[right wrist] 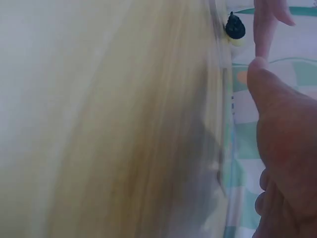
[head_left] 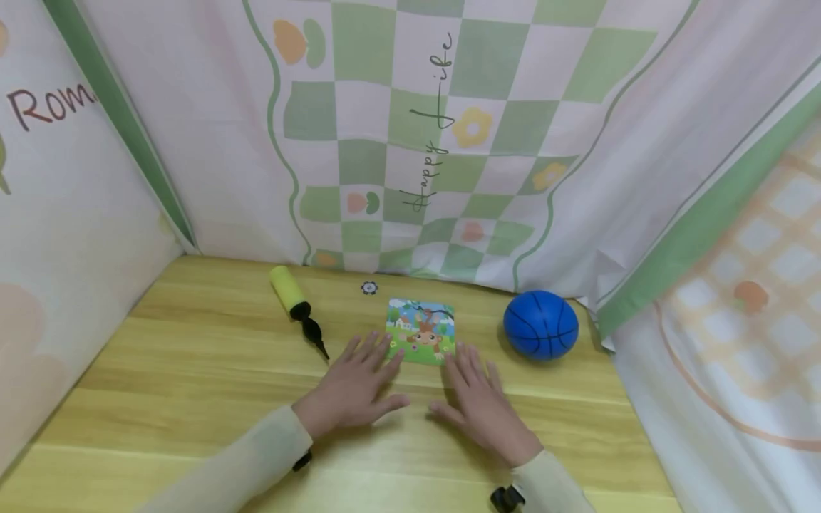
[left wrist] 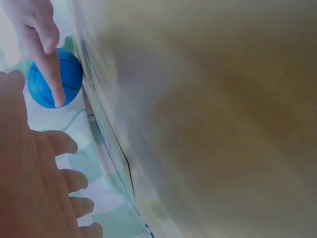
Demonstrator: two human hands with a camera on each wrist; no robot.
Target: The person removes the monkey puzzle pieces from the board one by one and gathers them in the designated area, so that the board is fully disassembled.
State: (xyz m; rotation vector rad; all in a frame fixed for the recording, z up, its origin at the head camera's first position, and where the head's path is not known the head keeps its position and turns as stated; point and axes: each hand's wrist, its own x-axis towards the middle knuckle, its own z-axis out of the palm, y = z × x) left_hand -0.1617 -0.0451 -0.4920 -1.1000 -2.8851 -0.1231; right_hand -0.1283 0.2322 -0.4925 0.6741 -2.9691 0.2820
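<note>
Even light, blurred wrist views

Diffuse brightness fills the head view, with a pale sheen low on the surface and a faint shadow beneath the blue ball. The picture card looks slightly soft. Both wrist views are hazy: the surface dissolves into blur under broad dark shadows, its left side pale in the right one.
</note>
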